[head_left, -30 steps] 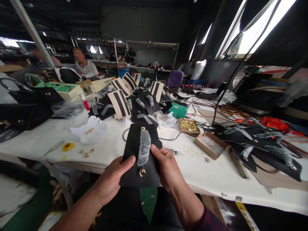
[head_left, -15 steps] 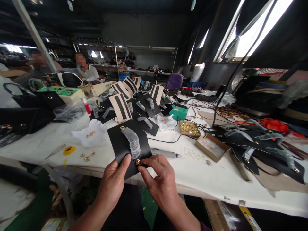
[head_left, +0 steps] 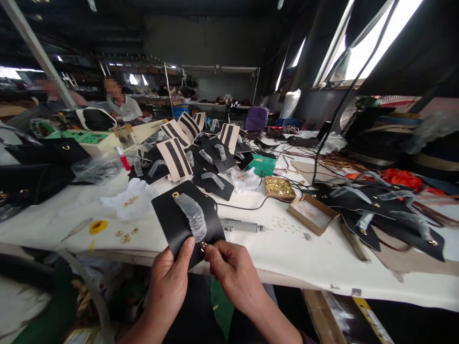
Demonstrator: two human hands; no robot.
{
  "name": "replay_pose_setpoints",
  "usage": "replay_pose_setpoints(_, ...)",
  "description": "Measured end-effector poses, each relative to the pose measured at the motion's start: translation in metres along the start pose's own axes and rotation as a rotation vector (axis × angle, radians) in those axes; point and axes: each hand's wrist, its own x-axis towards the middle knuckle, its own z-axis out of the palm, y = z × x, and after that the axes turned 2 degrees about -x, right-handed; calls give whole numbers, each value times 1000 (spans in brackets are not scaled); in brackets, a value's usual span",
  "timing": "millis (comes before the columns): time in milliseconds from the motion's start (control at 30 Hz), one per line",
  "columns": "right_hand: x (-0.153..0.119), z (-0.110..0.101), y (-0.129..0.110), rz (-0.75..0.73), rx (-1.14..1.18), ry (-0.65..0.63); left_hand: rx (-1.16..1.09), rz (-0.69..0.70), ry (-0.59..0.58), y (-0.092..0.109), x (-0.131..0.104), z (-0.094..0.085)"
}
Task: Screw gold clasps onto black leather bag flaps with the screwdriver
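black panel (head_left: 165,217): was held tilted in both hands, over the near edge of the table, its far corners toward the pile.
wrapped strap (head_left: 192,217): arched along the panel's face in cloudy plastic.
gold ring (head_left: 175,195): sat at the strap's far end.
gold fitting (head_left: 202,246): sat at its near end, partly hidden by fingers.
left hand (head_left: 170,274): was closed around the panel's near left part, thumb on the face beside the strap, fingers out of sight beneath.
right hand (head_left: 234,272): had its fingers curled in, thumb and forefinger pinched at the gold fitting; whether they also gripped the panel could not be told.
grey pen-shaped tool (head_left: 240,225): lay just beyond the right hand, thin tip pointing right.
white table (head_left: 287,260): spread beneath the tool and the boxes.
loose gold rings (head_left: 125,238): lay left of the panel, near a yellow tape roll (head_left: 98,226).
cardboard boxes (head_left: 307,221): stood to the right, the farther one filled with gold pieces (head_left: 278,185).
pile (head_left: 224,157): black panels with wrapped straps and beige striped pieces (head_left: 174,160) lay heaped beyond.
co-worker (head_left: 127,107): sat in the background, left, in a light shirt.
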Motion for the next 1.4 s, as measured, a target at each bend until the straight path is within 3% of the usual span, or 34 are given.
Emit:
replay_pose_setpoints(167,1,0,1,-39,-1,-19,14,1,9,4,-4,4)
replay_pose_setpoints(400,1,0,8,-117,-108,120,49,35,-6,7,-5,3)
replay_pose_setpoints(500,-1,2,11,-175,-113,109,68,44,-5,5,-3,3)
replay_pose_setpoints(667,-2,-4,8,-130,-126,31,81,64,-14,6,-4,3)
replay_pose_setpoints(900,-5,-9,-6,-71,13,-99,101,83,-20,8,-8,6)
replay_pose_setpoints(1067,-8,7,-1,14,186,-20,55,149,49,9,-10,11)
replay_pose_setpoints(1400,-10,35,0,164,553,91,-33,-10,99,-1,-18,17)
